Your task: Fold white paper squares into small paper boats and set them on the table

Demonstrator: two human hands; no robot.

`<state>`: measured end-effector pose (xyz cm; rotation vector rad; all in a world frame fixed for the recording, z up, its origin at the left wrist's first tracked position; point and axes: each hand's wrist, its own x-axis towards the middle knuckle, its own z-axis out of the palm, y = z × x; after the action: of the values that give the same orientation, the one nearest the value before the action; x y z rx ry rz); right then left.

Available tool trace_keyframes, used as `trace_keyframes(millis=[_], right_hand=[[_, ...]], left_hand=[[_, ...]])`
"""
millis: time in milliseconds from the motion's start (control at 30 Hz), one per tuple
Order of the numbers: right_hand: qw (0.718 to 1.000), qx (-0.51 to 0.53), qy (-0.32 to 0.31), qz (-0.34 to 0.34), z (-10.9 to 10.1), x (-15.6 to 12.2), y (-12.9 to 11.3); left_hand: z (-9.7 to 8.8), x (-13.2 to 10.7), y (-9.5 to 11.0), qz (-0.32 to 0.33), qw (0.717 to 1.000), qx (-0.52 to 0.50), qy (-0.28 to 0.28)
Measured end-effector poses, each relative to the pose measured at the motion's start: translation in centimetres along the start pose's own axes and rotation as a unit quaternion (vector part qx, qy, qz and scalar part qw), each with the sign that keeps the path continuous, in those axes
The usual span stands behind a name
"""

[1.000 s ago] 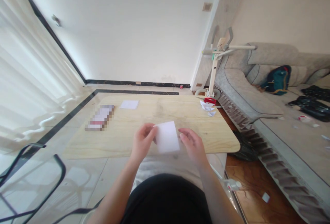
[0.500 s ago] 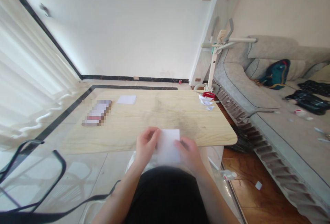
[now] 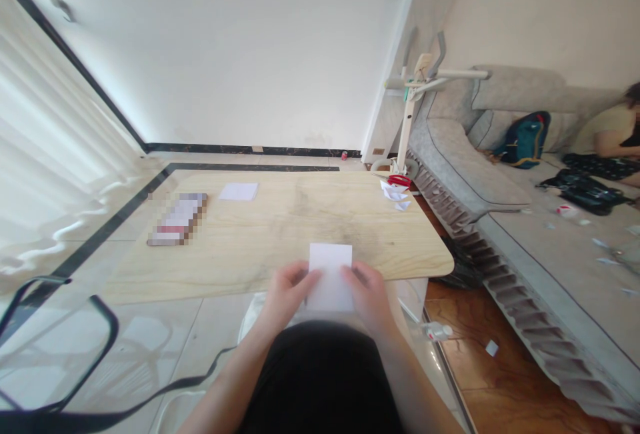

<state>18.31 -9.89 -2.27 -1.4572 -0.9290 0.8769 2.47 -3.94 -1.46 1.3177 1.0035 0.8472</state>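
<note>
A white sheet of paper (image 3: pixel 330 281) is held up between my two hands at the near edge of the wooden table (image 3: pixel 280 221). My left hand (image 3: pixel 293 291) pinches its left side, thumb on the front face. On the right side, my right hand (image 3: pixel 367 287) grips it the same way, also with the thumb in front. The fingers behind the paper are partly hidden. Folded white paper pieces (image 3: pixel 395 192) lie at the table's far right corner, beside red-handled scissors (image 3: pixel 399 181). Another flat white paper (image 3: pixel 239 191) lies at the far left.
A blurred-out rectangular object (image 3: pixel 179 219) lies on the table's left. To the right stands a grey sofa (image 3: pixel 505 201) with a backpack (image 3: pixel 525 139), a black bag (image 3: pixel 583 191) and a seated person (image 3: pixel 610 131). A black metal frame (image 3: pixel 107 327) stands at lower left.
My left hand has slid down the paper's left edge, and both thumbs now rest at similar height. The view has turned slightly right, bringing the seated person into sight.
</note>
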Motion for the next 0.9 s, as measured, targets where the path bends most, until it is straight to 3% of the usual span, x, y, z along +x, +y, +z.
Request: trace_keyframes(millis=[333,900], right_hand=[[0.999,0.036,-0.029,0.012,0.0,-0.1,-0.3],[0.997,0.064,0.009,0.031,0.0,0.1,0.3]], left_hand=[[0.0,-0.5,0.8,-0.031,0.998,-0.020,0.051],[0.1,-0.4,0.4,-0.050,0.996,-0.052,0.048]])
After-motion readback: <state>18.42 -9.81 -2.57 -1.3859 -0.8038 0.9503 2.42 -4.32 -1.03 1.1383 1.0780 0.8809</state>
